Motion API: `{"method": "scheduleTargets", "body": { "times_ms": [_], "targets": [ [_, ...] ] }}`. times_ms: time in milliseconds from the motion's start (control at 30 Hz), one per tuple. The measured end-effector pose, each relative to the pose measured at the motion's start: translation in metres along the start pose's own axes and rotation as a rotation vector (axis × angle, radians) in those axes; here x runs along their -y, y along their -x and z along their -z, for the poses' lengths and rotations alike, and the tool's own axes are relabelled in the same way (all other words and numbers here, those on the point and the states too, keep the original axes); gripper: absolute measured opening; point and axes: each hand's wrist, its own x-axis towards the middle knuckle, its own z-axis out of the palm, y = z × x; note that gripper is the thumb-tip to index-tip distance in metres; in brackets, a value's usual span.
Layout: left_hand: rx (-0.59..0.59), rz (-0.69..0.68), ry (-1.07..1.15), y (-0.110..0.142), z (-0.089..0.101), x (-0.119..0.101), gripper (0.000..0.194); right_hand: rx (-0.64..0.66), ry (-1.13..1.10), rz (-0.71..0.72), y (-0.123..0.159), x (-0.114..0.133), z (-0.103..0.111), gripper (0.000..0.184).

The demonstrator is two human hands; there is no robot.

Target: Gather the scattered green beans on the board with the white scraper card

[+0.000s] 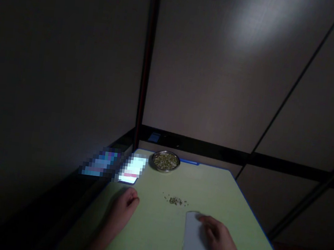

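My left hand (pixel 127 201) rests near the left side of the pale green table (pixel 154 229), its fingers curled into a loose fist. What it holds, if anything, is hidden. Lying on the right of the tabletop is a white sheet of paper (pixel 196 246). Over its upper right part is my right hand (pixel 217 236), loosely bent, with a finger reaching towards the paper's top edge and a gap between the digits. Beyond the paper, a small scatter of greenish-brown seeds (pixel 176 201) lies on the table. Farther back stands a round metal bowl (pixel 151 164) filled with similar seeds.
A lit phone-like screen (pixel 132 169), blurred by pixels, lies at the table's back left edge. Its reflection (pixel 101 163) shows on the dark glossy wall strip. Dim panelled walls (pixel 205 64) close in behind and to the left. A blue strip (pixel 189 162) marks the far edge.
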Motion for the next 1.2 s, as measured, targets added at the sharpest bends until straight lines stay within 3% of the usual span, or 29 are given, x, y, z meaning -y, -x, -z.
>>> {"method": "scheduleTargets", "body": {
  "times_ms": [200,467,733,1033,1200],
  "targets": [
    [-0.020,0.014,0.027,0.000,0.000,-0.002,0.012,0.011,-0.022,0.017,-0.004,-0.001,-0.018,0.039],
    [-0.027,0.019,0.028,-0.001,0.000,0.002,0.013,0.025,-0.064,0.012,-0.008,0.020,-0.042,0.039],
    [-0.063,0.066,0.116,0.005,0.002,-0.009,0.013,0.036,-0.032,0.054,-0.020,0.031,-0.064,0.037],
    [-0.137,0.118,0.196,0.004,0.036,-0.021,0.016,0.092,-0.027,0.093,-0.037,0.052,-0.090,0.037],
    [-0.168,0.132,0.237,0.004,0.049,-0.032,0.018,0.129,-0.046,0.122,-0.044,0.068,-0.089,0.038]
  ]
}}
